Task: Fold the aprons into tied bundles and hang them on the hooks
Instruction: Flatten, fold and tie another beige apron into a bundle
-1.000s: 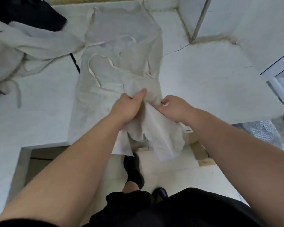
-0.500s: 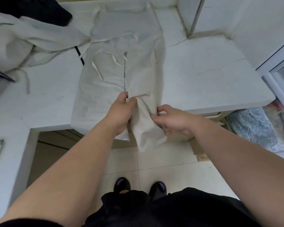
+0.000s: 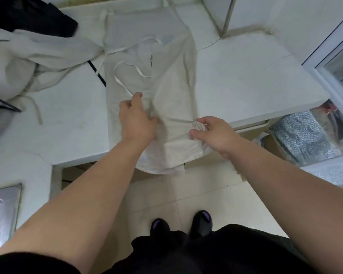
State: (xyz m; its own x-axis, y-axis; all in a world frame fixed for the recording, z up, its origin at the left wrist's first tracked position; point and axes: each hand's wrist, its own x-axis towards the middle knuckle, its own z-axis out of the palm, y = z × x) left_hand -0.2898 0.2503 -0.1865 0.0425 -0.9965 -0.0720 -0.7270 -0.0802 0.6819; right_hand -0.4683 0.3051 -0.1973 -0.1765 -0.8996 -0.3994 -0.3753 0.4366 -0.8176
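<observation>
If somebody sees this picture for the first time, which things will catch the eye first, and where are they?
First, the pale apron spread lengthwise in the middle of the white table, its near end hanging over the edge. Both bare hands are on that near end: the left hand presses the cloth, the right hand pinches a fold at the table edge. To the far left lies a crumpled heap of pale cloth beside a black garment.

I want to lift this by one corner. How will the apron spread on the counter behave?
Probably floppy: the apron bunches under the left hand and sags over the counter edge. Likely light; the right hand pinches its edge with fingertips. Loose ties may dangle.
</observation>
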